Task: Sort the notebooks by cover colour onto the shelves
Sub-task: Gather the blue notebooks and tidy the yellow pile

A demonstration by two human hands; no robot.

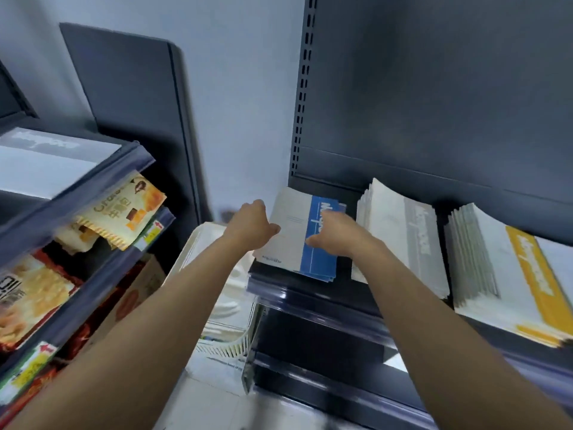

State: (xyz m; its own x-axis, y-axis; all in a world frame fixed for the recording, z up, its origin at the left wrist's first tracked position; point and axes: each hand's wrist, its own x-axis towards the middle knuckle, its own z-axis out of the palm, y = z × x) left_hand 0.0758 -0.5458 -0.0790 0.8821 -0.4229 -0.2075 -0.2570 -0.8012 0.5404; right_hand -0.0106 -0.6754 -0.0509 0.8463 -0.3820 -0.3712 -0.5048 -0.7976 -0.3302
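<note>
Blue-banded white paper notebook (291, 234), long axis running away from you, directly ahead; your left hand (255, 225) pinches its left edge; right hand (339, 232) rests flat atop.

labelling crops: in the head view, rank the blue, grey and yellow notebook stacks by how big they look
yellow stack
grey stack
blue stack
The yellow one sits nearest the camera, so true sizes may match.

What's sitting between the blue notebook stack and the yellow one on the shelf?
A stack of grey-striped notebooks lies between the blue stack and the yellow stack, seen in the head view.
</note>
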